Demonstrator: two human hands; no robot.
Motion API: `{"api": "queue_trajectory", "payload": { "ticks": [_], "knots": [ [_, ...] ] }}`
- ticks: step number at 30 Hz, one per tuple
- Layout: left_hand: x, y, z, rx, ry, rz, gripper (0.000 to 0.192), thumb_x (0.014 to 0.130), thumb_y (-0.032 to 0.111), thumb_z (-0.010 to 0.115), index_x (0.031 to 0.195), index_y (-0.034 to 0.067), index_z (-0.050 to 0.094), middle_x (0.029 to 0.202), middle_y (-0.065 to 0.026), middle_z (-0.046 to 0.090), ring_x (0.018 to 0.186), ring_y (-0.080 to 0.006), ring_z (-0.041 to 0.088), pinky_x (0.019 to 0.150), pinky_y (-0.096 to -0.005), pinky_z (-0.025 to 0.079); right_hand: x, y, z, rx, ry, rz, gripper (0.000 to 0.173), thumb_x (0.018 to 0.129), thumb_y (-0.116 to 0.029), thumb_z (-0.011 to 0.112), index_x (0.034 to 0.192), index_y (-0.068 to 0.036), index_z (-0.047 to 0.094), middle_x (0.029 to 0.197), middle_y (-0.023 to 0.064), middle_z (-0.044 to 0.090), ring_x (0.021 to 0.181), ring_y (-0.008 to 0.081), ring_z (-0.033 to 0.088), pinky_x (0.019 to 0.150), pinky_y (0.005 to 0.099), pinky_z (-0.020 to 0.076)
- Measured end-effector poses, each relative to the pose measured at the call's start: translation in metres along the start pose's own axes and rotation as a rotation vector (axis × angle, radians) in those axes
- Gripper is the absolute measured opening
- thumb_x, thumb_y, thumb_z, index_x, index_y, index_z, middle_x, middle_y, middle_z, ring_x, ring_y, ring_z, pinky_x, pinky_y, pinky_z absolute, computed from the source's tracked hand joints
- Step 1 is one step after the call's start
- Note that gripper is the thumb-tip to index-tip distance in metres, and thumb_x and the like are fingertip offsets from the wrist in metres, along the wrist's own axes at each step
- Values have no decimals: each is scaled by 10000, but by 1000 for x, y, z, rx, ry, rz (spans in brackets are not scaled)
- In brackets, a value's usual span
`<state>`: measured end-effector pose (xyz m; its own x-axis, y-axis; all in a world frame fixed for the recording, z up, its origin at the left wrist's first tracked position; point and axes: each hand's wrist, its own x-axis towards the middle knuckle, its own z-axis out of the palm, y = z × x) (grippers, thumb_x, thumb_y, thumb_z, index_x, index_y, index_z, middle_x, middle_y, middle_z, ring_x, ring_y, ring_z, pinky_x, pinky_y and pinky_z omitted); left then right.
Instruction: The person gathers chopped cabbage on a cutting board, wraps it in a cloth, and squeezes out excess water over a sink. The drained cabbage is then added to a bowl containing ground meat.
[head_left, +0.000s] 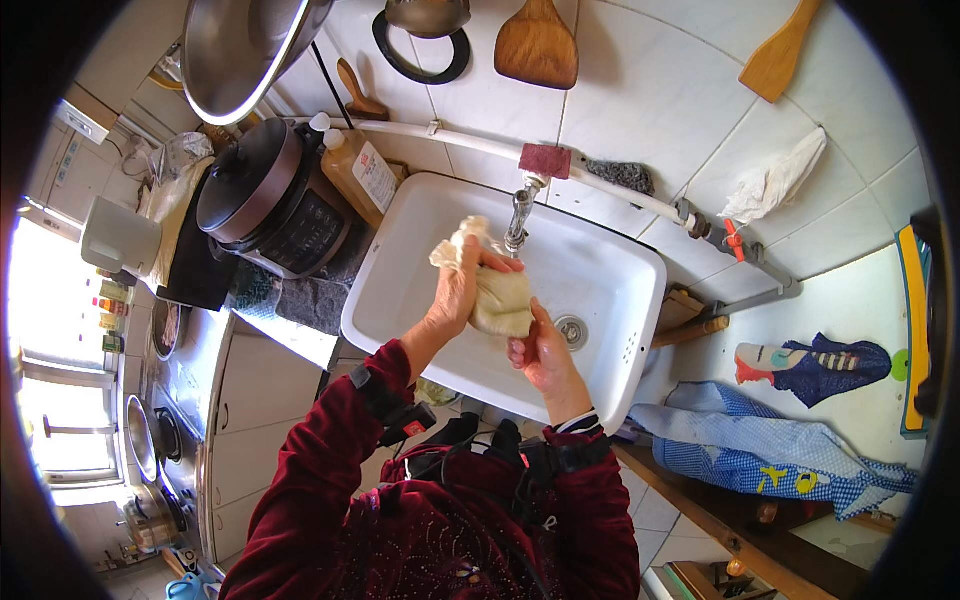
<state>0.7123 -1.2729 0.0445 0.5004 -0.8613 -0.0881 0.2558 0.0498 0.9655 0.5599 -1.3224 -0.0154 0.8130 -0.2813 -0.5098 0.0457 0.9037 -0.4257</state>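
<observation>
A bulging cream cloth bag (501, 304) is held between my two hands above a white sink (420, 225). My left hand (457, 292) lies along the bag's upper left side, thumb and fingers around it near the gathered, ruffled end. At the bag's lower right corner, my right hand (544, 356) pinches the cloth between thumb and fingers. What fills the bag is hidden. Just beyond it a metal faucet (519, 217) points down into the sink, with a maroon cloth (545, 161) wrapped at its top. A round drain (572, 332) shows right of my right hand.
Left of the sink stand a bottle with a pump (360, 176) and an electric pressure cooker (281, 202). Wooden spatulas (536, 45) and a steel basin (240, 60) hang above. A white pipe (465, 141) crosses the tiled wall. Checked blue cloth (750, 450) hangs at right.
</observation>
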Motion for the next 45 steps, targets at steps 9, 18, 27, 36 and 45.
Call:
{"api": "queue_trajectory", "payload": {
  "ticks": [9,18,27,36,45],
  "knots": [
    [1,-11,13,-318,515,-273,478,962,420,286,825,14,499,939,-183,624,820,-297,615,736,-409,537,-8,10,59,-1181,350,-1266,542,852,-318,592,1254,5,423,1227,168,425,1080,276,461,941,381,383],
    [-21,-26,32,98,390,-81,515,953,486,364,818,44,592,809,-55,610,749,-155,555,742,-309,463,12,10,56,-725,543,-1013,521,746,-264,738,1131,-19,487,1000,117,549,902,223,544,804,331,448],
    [-10,-40,30,294,465,-42,335,928,376,426,790,95,545,727,-19,559,705,-156,530,668,-311,436,10,5,53,-660,610,-967,299,770,-263,728,832,-8,585,716,65,603,657,128,545,631,284,460],
    [-7,-38,28,574,434,-148,287,889,356,453,883,110,601,810,-101,643,803,-309,610,753,-409,452,18,3,41,-567,581,-873,316,837,-253,647,705,28,588,606,45,563,597,100,491,569,282,422],
    [-6,-31,33,676,380,-168,312,867,348,454,860,88,627,822,-164,647,843,-371,598,774,-431,448,19,0,37,-274,527,-764,336,865,-207,596,653,53,580,618,-15,514,591,68,426,523,260,362]
  ]
}}
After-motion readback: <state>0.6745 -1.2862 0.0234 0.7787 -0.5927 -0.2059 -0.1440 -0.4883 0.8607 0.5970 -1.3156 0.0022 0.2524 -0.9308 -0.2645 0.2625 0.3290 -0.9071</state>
